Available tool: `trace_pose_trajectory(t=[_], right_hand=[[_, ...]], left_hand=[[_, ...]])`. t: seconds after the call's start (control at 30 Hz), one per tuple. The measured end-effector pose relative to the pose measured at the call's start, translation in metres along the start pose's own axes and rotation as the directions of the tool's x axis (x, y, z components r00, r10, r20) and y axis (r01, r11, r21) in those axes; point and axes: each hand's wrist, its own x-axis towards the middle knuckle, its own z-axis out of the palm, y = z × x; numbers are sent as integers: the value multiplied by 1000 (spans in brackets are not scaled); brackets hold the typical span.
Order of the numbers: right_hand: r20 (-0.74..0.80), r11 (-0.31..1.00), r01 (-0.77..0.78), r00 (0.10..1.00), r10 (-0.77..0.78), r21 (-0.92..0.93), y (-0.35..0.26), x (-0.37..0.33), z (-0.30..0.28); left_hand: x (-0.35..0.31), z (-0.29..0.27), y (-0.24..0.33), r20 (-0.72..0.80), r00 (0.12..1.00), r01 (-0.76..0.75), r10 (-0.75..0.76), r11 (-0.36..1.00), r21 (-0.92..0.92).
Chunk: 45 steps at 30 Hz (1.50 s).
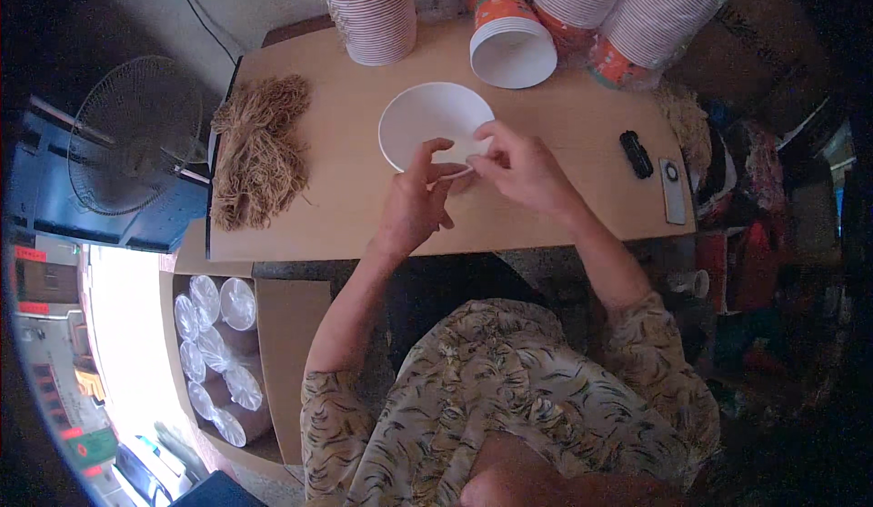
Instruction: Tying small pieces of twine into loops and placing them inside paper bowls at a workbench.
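With my left grip (414,202) spread and right grip (527,170) curled, pinch unclear, I should steady the bowl (427,125) behind the desk's (336,211) front edge.

- Bowl (423,120) over the table (341,180), bowl stacks (377,20) behind!
- Fibre bundle (259,157), left end!
- Two small items (637,154), right end!
- Below left, a carton (293,352), wrapped stacks (238,302) inside!

the bowl (423,111) at twelve o'clock looks like smooth, coated paper with a soft sheen; the surface (346,207) beneath has a smooth, wood-like finish; the strands (259,152) at ten o'clock are matt, rough and fibrous; glossy, clear plastic film (677,7) wraps stacks near one o'clock; the box (291,352) at eight o'clock is dull cardboard; the patterned garment (564,371) at five o'clock is matt cloth
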Motion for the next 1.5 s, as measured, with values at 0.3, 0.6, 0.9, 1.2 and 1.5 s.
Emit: trace_pose_trajectory(t=[0.3, 0.6, 0.9, 1.2, 1.5], right_hand=[[-42, 776, -248, 942, 333, 581, 22, -37, 41], [-20, 507, -243, 889, 458, 827, 35, -30, 74], [-88, 495, -219, 847, 524, 841, 33, -23, 87], [118, 426, -327, 887, 447, 844, 50, -32, 74], [266, 146, -338, 891, 367, 930, 58, -39, 65]], left_hand=[[3, 11, -13, -136, 990, -65, 43, 984, -168], [0, 20, -16, -216, 976, -62, 35, 991, -118], [-3, 19, -17, -190, 980, -49, 55, 998, 36], [4, 12, -28, -164, 983, -77, 78, 997, 12], [7, 13, -31, -115, 993, -49, 41, 997, -65]])
